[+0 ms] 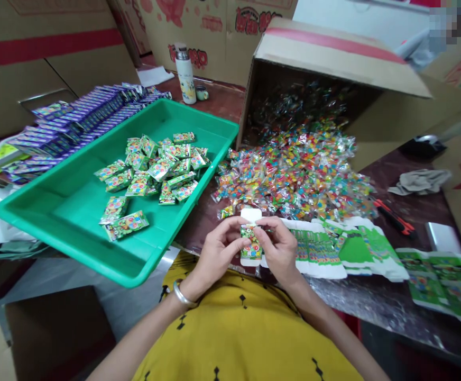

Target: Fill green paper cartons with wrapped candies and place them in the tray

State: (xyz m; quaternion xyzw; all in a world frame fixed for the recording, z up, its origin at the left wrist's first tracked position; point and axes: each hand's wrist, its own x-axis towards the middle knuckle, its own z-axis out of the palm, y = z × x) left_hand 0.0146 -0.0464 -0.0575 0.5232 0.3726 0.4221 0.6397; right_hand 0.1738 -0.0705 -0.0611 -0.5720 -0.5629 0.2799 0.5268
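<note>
Between both hands, close to my body at the table edge, is a small green printed candy box [251, 244] with white end flaps unfolded at top and bottom. My left hand [223, 244] pinches its left side, thumb on the printed face. On the other side my right hand [278, 246] grips it the same way. Just beyond lies a heap of clear candy packets [294, 174] with colourful sweets, spilling from a cardboard box [333, 47]. Flat green cartons [317, 248] lie in an overlapping row beside my right hand.
A green tray [75, 227] at left holds several filled candy boxes [163, 166]. Stacked purple packs [83, 119] lie behind it. A flask [185, 74] and small cup [202, 93] stand at the back. Right are a red-black cutter [395, 218], a cloth [418, 181] and more green cartons [448, 280].
</note>
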